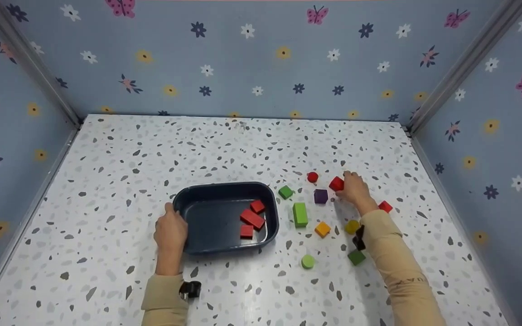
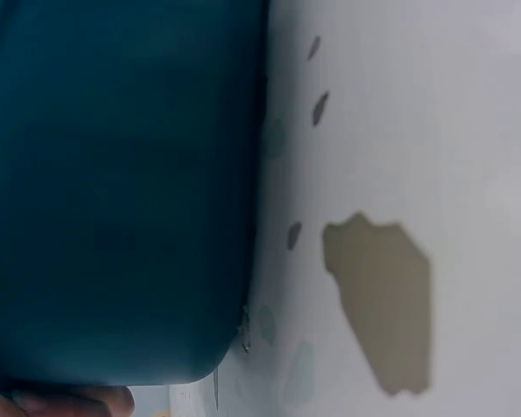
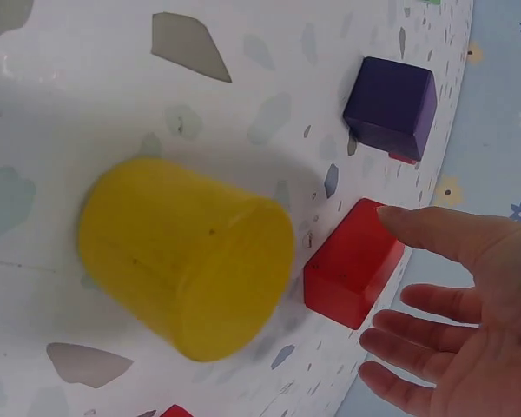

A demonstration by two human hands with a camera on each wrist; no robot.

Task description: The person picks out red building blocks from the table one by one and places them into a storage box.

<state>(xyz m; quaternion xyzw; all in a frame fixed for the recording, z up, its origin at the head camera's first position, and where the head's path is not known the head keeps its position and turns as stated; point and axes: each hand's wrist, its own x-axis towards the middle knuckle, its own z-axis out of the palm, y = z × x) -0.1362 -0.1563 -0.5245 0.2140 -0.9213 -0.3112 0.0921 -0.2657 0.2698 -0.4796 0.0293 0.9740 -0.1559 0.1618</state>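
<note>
My left hand [image 1: 170,229] grips the left end of a dark blue tray [image 1: 180,246]; in the left wrist view its fingers [image 2: 74,403] show at the tray's edge, the rest hidden. Three red blocks [image 1: 253,219] lie inside the tray, towards its right end. On the right, my right hand [image 1: 355,190] is at another red block [image 1: 336,184] on the table. In the right wrist view the thumb reaches that block's top edge, while the other fingers stand apart, loosely bent. Whether the thumb touches it I cannot tell. A yellow cylinder [image 3: 187,256] lies nearer the wrist.
Around the right hand are a purple cube [image 1: 321,196], a red round piece [image 1: 312,177], an orange block [image 1: 322,229] and a red block [image 1: 385,206]. Several green pieces, including a long block [image 1: 300,214], lie right of the tray. Patterned walls [image 1: 261,59] border the speckled table [image 1: 107,181].
</note>
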